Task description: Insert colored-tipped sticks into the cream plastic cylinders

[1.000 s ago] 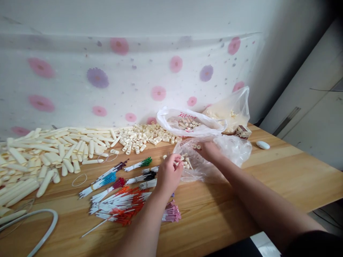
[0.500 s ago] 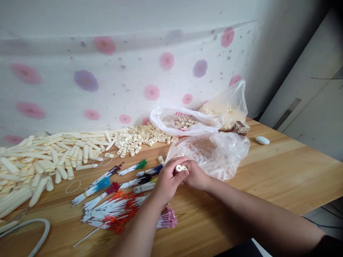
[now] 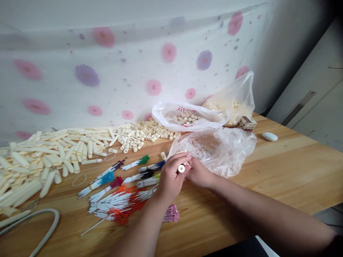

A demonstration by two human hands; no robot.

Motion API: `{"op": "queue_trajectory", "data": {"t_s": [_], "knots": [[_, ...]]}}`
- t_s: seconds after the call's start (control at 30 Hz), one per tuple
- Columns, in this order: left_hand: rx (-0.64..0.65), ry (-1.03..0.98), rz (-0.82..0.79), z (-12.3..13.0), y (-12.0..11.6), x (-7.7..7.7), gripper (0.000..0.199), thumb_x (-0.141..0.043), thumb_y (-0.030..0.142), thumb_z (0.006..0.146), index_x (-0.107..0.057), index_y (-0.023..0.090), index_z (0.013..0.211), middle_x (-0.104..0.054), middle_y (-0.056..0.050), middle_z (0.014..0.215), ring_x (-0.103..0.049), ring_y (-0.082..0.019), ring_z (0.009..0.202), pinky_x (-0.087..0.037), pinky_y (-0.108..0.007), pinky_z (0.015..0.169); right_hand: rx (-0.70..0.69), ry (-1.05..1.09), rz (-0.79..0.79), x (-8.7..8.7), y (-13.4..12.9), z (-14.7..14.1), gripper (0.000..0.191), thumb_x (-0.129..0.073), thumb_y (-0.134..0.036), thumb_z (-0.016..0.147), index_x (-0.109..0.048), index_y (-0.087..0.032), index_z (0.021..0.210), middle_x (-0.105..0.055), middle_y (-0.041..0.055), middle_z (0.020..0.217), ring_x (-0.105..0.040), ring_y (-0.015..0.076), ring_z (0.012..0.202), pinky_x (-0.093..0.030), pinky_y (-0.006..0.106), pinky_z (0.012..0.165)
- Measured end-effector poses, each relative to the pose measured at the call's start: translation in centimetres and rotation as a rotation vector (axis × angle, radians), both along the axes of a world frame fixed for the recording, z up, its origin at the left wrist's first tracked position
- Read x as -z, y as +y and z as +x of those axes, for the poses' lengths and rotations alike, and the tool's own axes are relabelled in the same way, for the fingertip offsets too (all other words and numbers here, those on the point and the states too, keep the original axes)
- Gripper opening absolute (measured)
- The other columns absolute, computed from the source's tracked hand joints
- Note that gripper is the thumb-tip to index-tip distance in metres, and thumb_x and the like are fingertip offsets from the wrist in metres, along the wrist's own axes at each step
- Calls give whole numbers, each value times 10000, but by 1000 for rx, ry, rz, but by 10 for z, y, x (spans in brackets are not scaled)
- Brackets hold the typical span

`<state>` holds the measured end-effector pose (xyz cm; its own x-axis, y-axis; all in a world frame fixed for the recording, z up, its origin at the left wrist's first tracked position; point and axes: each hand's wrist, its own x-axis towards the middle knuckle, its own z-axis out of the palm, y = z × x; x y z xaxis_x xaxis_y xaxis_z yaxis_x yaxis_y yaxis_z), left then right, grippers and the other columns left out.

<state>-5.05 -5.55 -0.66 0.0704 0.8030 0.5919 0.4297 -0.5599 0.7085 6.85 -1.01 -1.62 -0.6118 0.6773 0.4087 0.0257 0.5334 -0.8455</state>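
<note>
Head view, pale tube held end-on, long axis toward camera

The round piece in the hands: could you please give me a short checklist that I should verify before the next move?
1. Left hand holds the round piece: ok, its ring-shaped end shows by the thumb.
2. Right hand close to the left: ok, they meet.
3. Number of pieces in the hands: cannot tell, fingers hide them.
4. Front bag open: ok, small pieces show inside.
5. Pink sticks fully visible: not ok, the left forearm covers part.
6. White oval thing away from the hands: ok, it lies apart, to the right.
</note>
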Motion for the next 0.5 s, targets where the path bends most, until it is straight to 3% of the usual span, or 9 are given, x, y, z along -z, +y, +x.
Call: {"op": "queue_trajectory", "data": {"t_s": [0.17, 0.37, 0.5], "knots": [[-102, 99, -34, 0, 1, 2, 299, -520, 233, 879, -588, 173, 1164, -628, -95, 1176, -573, -199, 1106, -462, -362, 976, 151, -107, -77, 2, 0, 1, 127, -465, -104, 692, -433, -180, 596, -529, -27, 546, -495, 95, 500, -374, 194, 463], [-107, 251, -154, 0, 1, 0, 380, -512, 163, 862, -536, 151, 1241, -590, -104, 1246, -545, -204, 1152, -445, -357, 1004, 178, -146, -33, 8, 2, 2, 119, -454, -80, 659, -443, -180, 597, -551, -14, 558, -512, 113, 526, -370, 210, 482], [-168, 268, -181, 4, 0, 2, 339, -485, 136, 858, -563, 122, 1188, -625, -125, 1182, -576, -227, 1098, -465, -375, 961, 158, -151, -6, 8, 1, 1, 97, -459, -106, 672, -462, -179, 609, -572, -3, 606, -513, 120, 577, -390, 224, 527]]}}
